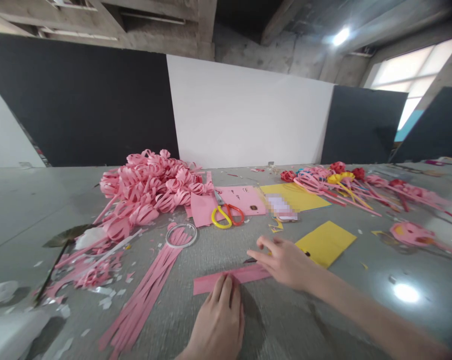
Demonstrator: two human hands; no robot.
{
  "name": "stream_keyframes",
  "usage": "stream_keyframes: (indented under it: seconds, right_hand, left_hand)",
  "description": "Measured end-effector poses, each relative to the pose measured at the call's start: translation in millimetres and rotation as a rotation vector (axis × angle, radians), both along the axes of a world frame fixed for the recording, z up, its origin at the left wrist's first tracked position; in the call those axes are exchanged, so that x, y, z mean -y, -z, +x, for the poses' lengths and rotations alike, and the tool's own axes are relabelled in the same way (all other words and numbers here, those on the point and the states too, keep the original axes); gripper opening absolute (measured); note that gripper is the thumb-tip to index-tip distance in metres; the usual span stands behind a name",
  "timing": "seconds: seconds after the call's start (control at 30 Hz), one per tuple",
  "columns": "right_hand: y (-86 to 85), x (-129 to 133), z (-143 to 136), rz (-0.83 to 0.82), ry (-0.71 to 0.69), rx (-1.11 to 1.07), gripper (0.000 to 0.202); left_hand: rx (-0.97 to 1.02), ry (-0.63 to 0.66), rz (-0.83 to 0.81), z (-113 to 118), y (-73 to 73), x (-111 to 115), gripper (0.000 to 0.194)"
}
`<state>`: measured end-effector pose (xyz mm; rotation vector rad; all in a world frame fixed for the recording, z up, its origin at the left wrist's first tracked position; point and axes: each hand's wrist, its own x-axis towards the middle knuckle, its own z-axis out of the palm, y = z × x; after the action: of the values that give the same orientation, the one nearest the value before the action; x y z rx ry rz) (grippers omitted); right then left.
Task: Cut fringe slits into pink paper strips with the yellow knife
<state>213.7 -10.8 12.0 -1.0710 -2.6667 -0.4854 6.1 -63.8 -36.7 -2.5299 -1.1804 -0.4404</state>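
Observation:
A pink paper strip lies crosswise on the grey floor in front of me. My left hand presses it down with bent fingers held close together. Over the strip's right end hovers my right hand, its index finger stretched out and nothing visible in its grasp. A thin dark object shows just beyond the strip by the right fingertips; its kind is unclear. Behind my right wrist lies a yellow sheet, partly covered by the hand.
Scissors with yellow and red handles rest on pink sheets. Loose pink strips run through a tape ring. A heap of pink paper loops stands left; paper flowers and a phone lie right.

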Motion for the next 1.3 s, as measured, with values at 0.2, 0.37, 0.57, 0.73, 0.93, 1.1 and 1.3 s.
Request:
stream_keyframes:
  seconds: [0.2,0.37,0.57,0.73,0.93,1.1,1.3]
  right_hand:
    - [8.5,0,-10,-0.011,-0.054,0.075,0.030]
    - [12.7,1,-12,0.006,-0.044,0.117,0.030]
    - [16.8,2,-17,0.057,-0.053,0.142,0.030]
    - [20.1,3,-18,0.077,-0.041,0.145,0.029]
    - [24.2,3,-21,0.109,-0.046,0.143,0.029]
    - [24.0,2,-21,0.080,-0.040,0.147,0.029]
    - [19.9,0,-20,-0.001,-0.048,0.099,0.027]
  left_hand:
    - [-0.008,0.006,-0.052,2,-4.7,2,0.035]
    - [-0.009,-0.026,-0.073,3,-6.5,3,0.036]
    - [-0.042,-0.026,-0.050,3,-3.3,2,0.036]
    - [-0.067,-0.037,-0.058,3,-4.0,3,0.037]
    - [-0.055,-0.038,-0.090,3,-4.3,2,0.037]
    - [-0.053,-0.032,-0.110,4,-5.1,2,0.036]
    - [-0.033,-0.037,-0.135,4,-9.7,3,0.036]
